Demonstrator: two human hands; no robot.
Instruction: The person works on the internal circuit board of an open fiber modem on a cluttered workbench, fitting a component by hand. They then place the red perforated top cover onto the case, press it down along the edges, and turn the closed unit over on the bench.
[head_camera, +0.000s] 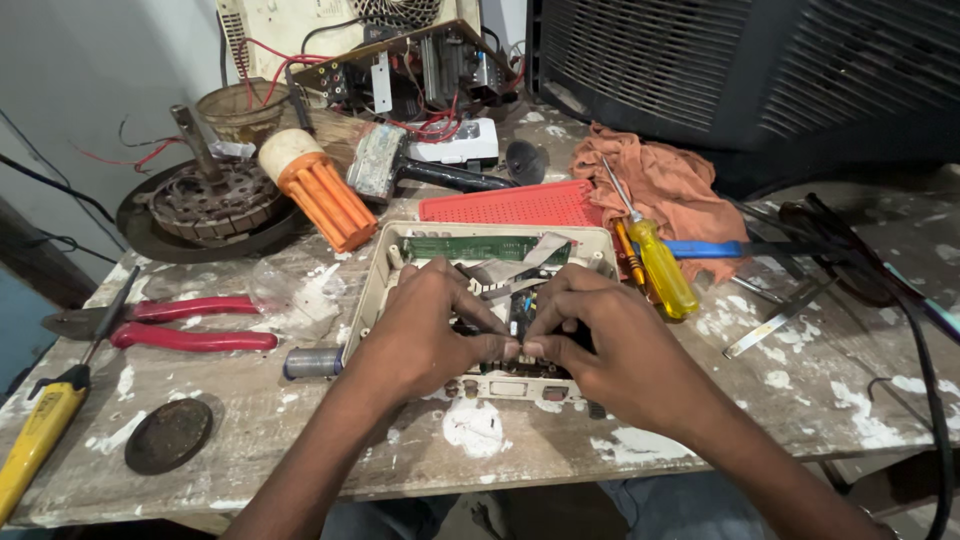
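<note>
An opened beige device case (392, 262) lies on the worn wooden bench (300, 420), with a green circuit board (470, 247) and a grey ribbon cable (520, 262) inside. My left hand (432, 330) and my right hand (598, 335) both reach into the case, fingertips pinched together over a small part near its front edge. What the fingers grip is hidden by the hands.
A yellow-handled screwdriver (655, 258) and a red perforated panel (515, 205) lie beside the case. Red pliers (175, 322), a small capacitor (312, 362), a yellow tester (40, 435), a round disc (168, 435), a motor stator (205, 200), an orange cloth (665, 185) and a hammer (400, 165) surround it.
</note>
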